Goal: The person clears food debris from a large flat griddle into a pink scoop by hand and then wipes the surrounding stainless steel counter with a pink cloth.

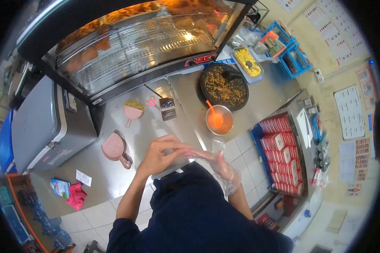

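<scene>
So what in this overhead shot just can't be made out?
- Right hand: wrapped in a clear plastic glove; the crumpled film blurs the fingers.
- Left hand: its fingertips meet the glove; whether they pinch it is too small to tell.
- Food in the glass warmer: glare and reflections hide what kind it is.
- Wall sheets: too small and bent by the fisheye rim.
- Shelf, lower left: cut off by the dark edge.
</scene>
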The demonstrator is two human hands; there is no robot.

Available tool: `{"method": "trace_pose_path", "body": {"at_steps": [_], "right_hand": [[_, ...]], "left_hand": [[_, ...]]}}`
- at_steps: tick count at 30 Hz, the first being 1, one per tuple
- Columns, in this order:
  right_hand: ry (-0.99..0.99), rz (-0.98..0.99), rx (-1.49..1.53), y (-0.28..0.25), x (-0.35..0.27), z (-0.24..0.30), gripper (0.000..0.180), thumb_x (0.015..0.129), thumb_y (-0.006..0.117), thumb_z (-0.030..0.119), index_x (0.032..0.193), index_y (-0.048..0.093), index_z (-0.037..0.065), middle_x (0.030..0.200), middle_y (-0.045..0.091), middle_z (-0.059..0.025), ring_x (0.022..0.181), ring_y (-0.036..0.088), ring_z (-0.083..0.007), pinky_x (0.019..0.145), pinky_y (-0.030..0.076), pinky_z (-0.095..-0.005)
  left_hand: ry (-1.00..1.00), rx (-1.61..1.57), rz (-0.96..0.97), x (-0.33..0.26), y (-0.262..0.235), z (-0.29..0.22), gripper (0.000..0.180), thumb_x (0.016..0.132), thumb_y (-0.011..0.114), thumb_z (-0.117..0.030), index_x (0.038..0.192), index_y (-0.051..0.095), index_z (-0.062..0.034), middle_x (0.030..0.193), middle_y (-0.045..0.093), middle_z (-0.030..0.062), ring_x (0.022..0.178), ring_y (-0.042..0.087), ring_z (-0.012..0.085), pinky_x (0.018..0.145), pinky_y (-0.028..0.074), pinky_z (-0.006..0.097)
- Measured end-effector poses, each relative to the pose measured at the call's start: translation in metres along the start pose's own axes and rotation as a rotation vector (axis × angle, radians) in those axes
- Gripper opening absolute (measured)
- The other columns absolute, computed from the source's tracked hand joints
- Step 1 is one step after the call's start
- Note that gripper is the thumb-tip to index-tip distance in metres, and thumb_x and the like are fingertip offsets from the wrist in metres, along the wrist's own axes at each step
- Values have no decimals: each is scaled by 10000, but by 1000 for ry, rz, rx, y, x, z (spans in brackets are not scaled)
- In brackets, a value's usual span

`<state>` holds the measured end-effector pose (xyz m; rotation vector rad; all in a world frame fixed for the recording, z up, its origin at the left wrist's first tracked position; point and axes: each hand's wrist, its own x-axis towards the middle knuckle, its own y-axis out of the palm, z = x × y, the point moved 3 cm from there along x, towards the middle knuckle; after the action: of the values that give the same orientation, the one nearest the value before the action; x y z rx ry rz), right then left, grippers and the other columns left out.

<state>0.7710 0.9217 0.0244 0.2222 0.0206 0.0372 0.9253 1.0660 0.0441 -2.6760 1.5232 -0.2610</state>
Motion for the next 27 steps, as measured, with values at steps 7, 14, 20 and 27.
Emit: {"method": "trace_pose_path", "body": {"at_steps": [7,14,20,27], "right_hand": [[50,-115,158,-14,-9,-3,988,882,9,752,1537,184,33,1505,368,-195,1326,425,-354,1148,247,-454],[89,71,16,-136,24,0,790,962,294,633,1548,195,112,1479,414,-166,1281,479,-357,1116,313,-445],[-268,-320,-950,-417,107,6,373,859,651,299,1164,662,84,1046,659,-144,997,616,-328,903,468,-429],[96,70,-1674,-576,174,-44,493,910,588,437,1345,514,219,1025,647,-176,854,660,-360,727,529,-449]], "left_hand": [[9,3,-132,39,25,16,178,826,714,-32,993,763,-67,786,659,66,727,590,144,652,465,266],[64,193,-517,81,62,22,175,882,651,-15,1039,727,-22,825,653,82,801,622,147,676,488,257],[-271,206,-732,101,106,53,208,952,603,-94,1128,676,-13,945,655,82,857,633,138,684,518,255],[-442,151,-821,192,232,88,189,983,564,-118,1091,677,-12,1015,670,94,886,646,145,694,530,267]]}}
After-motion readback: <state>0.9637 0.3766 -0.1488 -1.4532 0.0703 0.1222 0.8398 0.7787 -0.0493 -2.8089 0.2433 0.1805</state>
